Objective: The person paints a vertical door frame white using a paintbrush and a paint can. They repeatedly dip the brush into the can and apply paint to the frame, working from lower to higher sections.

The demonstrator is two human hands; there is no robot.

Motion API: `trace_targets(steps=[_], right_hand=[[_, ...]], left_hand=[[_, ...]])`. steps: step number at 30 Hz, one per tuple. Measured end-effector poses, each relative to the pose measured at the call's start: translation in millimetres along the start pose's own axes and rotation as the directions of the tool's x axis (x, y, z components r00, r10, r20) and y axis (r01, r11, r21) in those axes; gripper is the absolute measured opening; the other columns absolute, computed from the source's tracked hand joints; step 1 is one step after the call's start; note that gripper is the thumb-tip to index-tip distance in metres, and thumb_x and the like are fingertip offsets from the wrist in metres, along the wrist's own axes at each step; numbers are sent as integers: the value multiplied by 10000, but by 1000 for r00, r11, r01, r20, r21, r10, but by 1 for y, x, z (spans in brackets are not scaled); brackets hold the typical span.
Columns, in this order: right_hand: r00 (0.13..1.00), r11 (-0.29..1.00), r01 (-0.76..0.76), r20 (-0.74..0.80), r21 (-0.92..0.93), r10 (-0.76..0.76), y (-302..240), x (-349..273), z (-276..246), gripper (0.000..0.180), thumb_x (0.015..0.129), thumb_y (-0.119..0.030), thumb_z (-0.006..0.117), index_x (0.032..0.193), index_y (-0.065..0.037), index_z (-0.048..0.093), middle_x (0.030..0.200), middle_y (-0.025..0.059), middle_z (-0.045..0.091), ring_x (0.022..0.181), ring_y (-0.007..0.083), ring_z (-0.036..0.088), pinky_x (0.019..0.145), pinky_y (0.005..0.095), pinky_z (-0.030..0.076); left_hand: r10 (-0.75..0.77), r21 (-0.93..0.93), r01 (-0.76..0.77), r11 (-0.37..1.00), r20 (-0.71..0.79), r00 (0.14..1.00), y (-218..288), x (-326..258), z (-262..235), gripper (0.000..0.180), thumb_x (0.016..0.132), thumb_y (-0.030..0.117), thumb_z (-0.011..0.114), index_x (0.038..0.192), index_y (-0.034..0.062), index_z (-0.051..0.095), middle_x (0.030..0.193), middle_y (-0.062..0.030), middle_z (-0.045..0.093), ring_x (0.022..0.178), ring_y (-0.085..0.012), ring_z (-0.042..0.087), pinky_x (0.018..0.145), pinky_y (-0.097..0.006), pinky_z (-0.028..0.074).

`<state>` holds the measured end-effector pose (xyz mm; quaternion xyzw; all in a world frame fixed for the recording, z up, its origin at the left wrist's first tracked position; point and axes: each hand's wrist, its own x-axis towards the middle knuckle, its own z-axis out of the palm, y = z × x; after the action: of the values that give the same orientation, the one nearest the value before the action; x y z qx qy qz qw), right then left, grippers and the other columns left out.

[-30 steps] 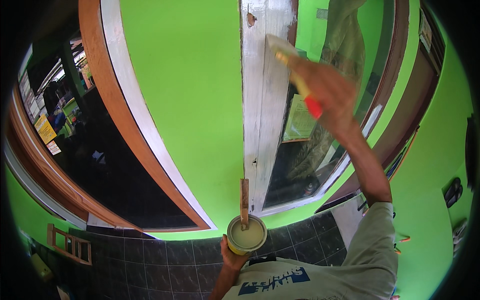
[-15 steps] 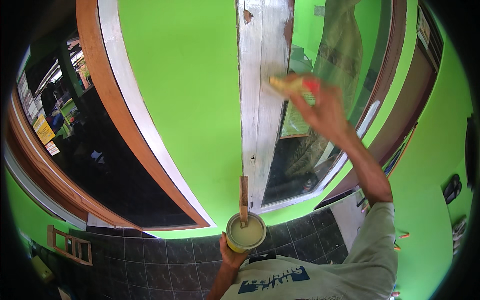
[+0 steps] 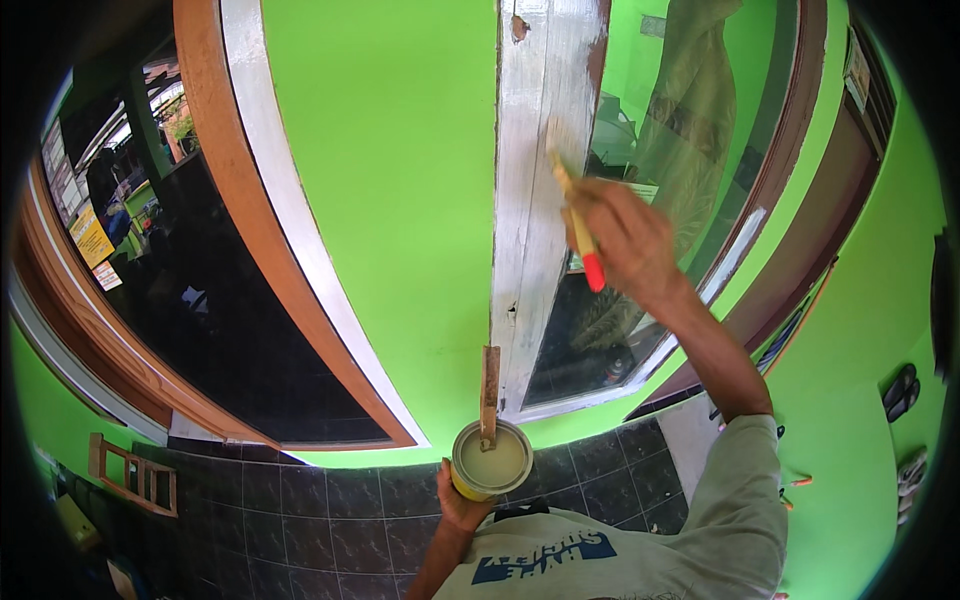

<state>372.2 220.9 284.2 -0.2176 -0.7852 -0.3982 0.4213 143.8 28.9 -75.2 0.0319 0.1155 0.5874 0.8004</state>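
Currently, vert. white post (image 3: pixel 525 200) is sited left of R hand (image 3: pixel 632 245) (nearer); brush (image 3: pixel 584 238) is gripped there, tilted up-left; paint tin (image 3: pixel 478 493) is held by L hand (image 3: pixel 462 507).

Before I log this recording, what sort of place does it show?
Probably the outside of a house, perhaps a porch: a bright green wall, a curtained window and dark floor tiles show it, though indoors can't be ruled out.
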Motion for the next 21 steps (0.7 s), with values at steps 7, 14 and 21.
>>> trace_targets(steps=[7,14,21], right_hand=[[939,907,-318,226,277,260,-15,-13,-23,185,804,-64,728,959,-80,630,901,91,621,694,292,659,640,388,557],[953,904,-286,-6,318,304,43,58,-27,183,896,-124,741,1067,-75,699,979,106,721,792,284,717,693,363,574],[984,998,-20,-177,54,29,45,76,-32,315,870,-33,790,1176,-53,716,1054,113,735,872,258,731,733,330,596]], left_hand=[[2,2,-2,1000,-13,1000,1,-1,1,802,929,654,608,1521,141,433,1492,-163,492,1297,-389,550,916,-634,531],[-19,-4,19,1000,64,998,1,1,-8,776,947,666,571,1518,157,437,1475,-168,503,1254,-399,578,832,-612,542],[-9,-49,9,999,-7,1000,0,-1,2,749,976,659,524,1510,140,443,1454,-174,520,1262,-398,582,889,-614,556]])
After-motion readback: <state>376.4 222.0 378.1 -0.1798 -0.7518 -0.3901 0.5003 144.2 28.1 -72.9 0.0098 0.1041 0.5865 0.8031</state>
